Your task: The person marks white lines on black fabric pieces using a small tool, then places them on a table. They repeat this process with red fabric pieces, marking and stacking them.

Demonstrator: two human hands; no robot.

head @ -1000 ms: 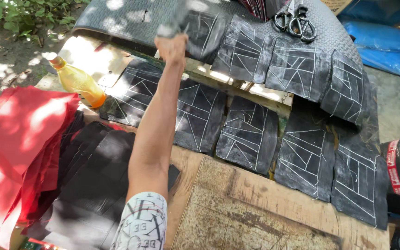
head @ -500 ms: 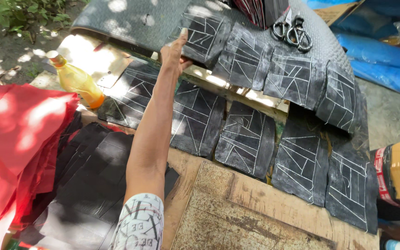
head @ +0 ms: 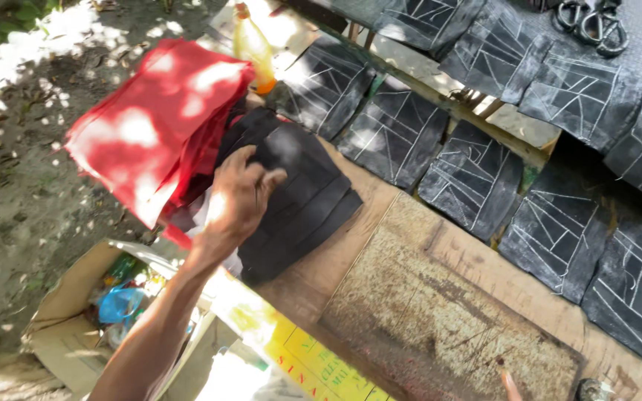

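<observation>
The left hand [head: 238,197] is resting open, fingers spread, on the stack of black sheets [head: 295,193] at centre left; pulling carelessly could be dragging the red sheets [head: 154,126] beside it off the table [head: 321,275] edge

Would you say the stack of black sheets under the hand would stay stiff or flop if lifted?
Probably floppy: the black sheets lie thin and layered, edges fanned unevenly under the left hand. They seem light, and the offset layers suggest the stack may slide apart if pushed.
</observation>
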